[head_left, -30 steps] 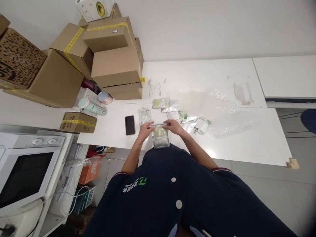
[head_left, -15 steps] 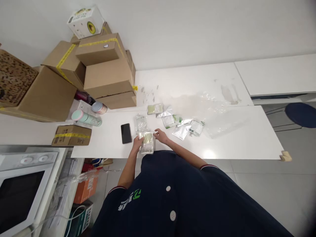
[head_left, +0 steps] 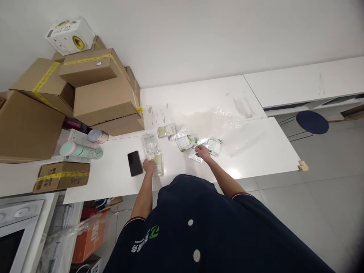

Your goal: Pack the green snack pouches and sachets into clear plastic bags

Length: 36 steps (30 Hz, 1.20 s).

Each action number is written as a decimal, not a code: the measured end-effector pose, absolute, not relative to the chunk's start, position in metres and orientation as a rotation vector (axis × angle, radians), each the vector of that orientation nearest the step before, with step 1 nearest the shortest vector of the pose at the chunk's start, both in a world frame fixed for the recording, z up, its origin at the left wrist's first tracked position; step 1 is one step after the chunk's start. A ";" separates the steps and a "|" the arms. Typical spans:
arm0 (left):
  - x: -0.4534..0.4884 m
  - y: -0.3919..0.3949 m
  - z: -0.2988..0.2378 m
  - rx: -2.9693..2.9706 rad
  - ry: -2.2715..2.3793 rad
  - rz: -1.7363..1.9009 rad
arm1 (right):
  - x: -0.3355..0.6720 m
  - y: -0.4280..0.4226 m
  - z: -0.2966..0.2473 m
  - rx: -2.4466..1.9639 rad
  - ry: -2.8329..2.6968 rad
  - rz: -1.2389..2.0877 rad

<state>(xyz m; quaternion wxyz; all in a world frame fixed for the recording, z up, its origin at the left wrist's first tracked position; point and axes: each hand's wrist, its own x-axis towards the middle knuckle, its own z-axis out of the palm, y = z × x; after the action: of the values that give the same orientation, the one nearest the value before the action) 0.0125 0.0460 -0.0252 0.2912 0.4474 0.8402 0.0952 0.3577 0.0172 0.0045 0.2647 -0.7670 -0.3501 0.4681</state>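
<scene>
My left hand (head_left: pixel 148 166) is closed on the left edge of a clear plastic packet with pale green contents (head_left: pixel 158 165), near the table's front edge. Another clear packet (head_left: pixel 150 144) lies just beyond it. Over to the right, my right hand (head_left: pixel 203 152) has its fingers bent and closed at the top of a silver foil packet (head_left: pixel 196 156), partly covering it. Around that hand lie a green-and-white packet (head_left: pixel 184 143), a white packet with green marks (head_left: pixel 215 146) and a second silver packet (head_left: pixel 178 133). A flat greenish packet (head_left: pixel 166 131) sits farther back.
A black phone (head_left: pixel 134 163) lies left of my left hand. Stacked cardboard boxes (head_left: pixel 102 98), a mint bottle (head_left: pixel 81 150) and a jar (head_left: pixel 98 136) stand at the left. Crumpled clear plastic wrap (head_left: pixel 241 134) spreads to the right on the white table (head_left: pixel 182 185).
My right hand has moved right, from beside the clear packet to the silver packet. My left hand stays at the clear packet's left edge. The camera view has turned to the right.
</scene>
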 end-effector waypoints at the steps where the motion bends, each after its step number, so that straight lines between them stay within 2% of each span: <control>1: 0.013 0.046 -0.024 1.177 2.258 0.251 | 0.369 0.020 0.006 -2.164 -1.054 1.128; 5: 0.016 0.035 -0.018 1.119 2.380 0.308 | 0.404 0.034 0.012 -2.423 -1.565 0.500; 7: 0.019 0.027 -0.017 1.106 2.412 0.348 | 0.414 0.045 0.012 -2.446 -1.791 0.328; 13: 0.022 0.007 -0.016 1.072 2.368 0.393 | 0.417 0.080 0.003 -2.323 -2.291 0.349; 16: 0.021 0.001 -0.014 1.097 2.343 0.403 | 0.417 0.084 0.003 -2.308 -2.343 0.448; 21: 0.020 -0.007 -0.003 1.197 2.303 0.470 | 0.427 0.079 0.016 -2.360 -2.163 0.524; 24: 0.024 -0.007 0.005 1.290 2.265 0.579 | 0.432 0.078 0.038 -2.364 -1.830 0.477; 26: 0.032 -0.004 0.011 1.359 2.201 0.723 | 0.432 0.077 0.059 -2.208 -1.533 0.495; 30: 0.063 0.006 0.028 1.249 1.848 0.943 | 0.418 0.070 0.105 -1.592 -1.005 0.700; 36: 0.133 0.003 0.040 0.625 0.892 0.413 | 0.382 0.047 0.147 -1.079 -0.449 1.055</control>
<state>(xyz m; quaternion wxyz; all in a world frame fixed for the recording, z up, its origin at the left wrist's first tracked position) 0.1333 0.0029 0.0403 0.8351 0.2951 0.4213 0.1949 0.3816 0.0465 0.1469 0.7059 -0.4855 -0.2021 0.4745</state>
